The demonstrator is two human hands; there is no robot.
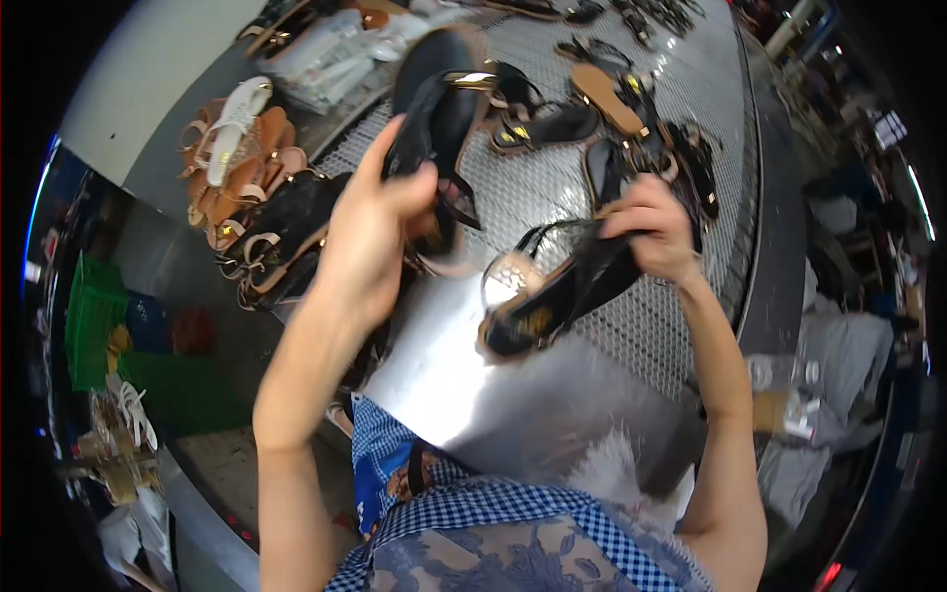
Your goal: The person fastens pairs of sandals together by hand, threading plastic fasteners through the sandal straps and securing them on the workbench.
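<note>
My left hand (367, 212) is closed around a black sandal (426, 118) with a gold trim on its strap. That sandal is raised, sole end up, over the far left of the metal mesh surface. Its lower part is blurred. My right hand (653, 225) grips another black sandal (582, 286) by its toe end. The heel of this one points down and left, towards the bright bare metal plate (444, 345), and a thin ankle strap loops out beside it. Between my hands, farther back, a black sandal (557, 128) lies on the mesh surface (523, 187).
A heap of sandals (261, 202) in black, tan and white stands at the left. Several more black sandals (641, 158) lie beyond my right hand. Clear plastic bags (330, 59) sit at the back left. A green crate (94, 316) stands left; plastic sheeting (843, 365) hangs right.
</note>
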